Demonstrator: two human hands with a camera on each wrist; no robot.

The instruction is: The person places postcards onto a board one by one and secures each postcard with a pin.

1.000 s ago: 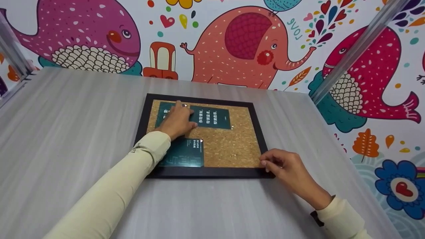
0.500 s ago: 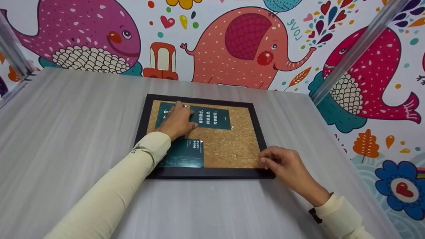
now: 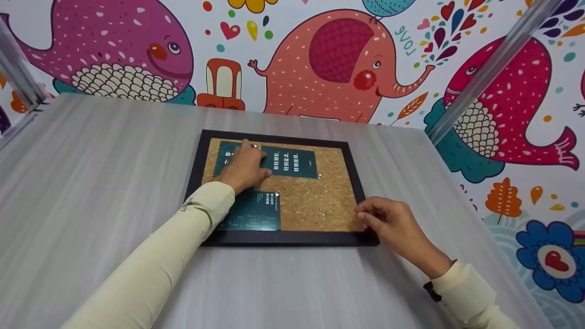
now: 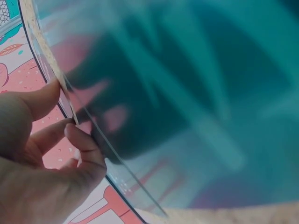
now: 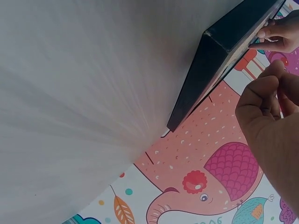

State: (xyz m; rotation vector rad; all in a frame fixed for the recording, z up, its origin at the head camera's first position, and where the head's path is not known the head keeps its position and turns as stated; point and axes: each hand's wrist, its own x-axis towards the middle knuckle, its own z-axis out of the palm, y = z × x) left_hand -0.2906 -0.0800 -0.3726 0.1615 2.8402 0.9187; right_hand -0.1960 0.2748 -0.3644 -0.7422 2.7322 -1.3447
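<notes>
A cork board (image 3: 315,201) in a black frame lies on the table. Across its far part lies a dark green card (image 3: 292,162) with white writing. My left hand (image 3: 244,167) rests on that card's left part, fingertips near its far edge beside a small clear pin (image 3: 255,145). The left wrist view shows these fingers (image 4: 84,144) touching along the card's edge. A second green card (image 3: 256,212) lies nearer, partly behind my left sleeve. My right hand (image 3: 388,219) is at the frame's right edge, thumb and forefinger brought together; whether anything tiny is between them cannot be seen.
More small clear pins show on the board: one at the far card's corner (image 3: 320,175), one at the near card's corner (image 3: 277,194), and one on bare cork (image 3: 322,214). The grey table (image 3: 114,160) meets a cartoon-printed wall (image 3: 292,59) behind.
My right hand has shifted slightly away from me and to the left along the frame's right edge. My left hand and both cards stay where they were.
</notes>
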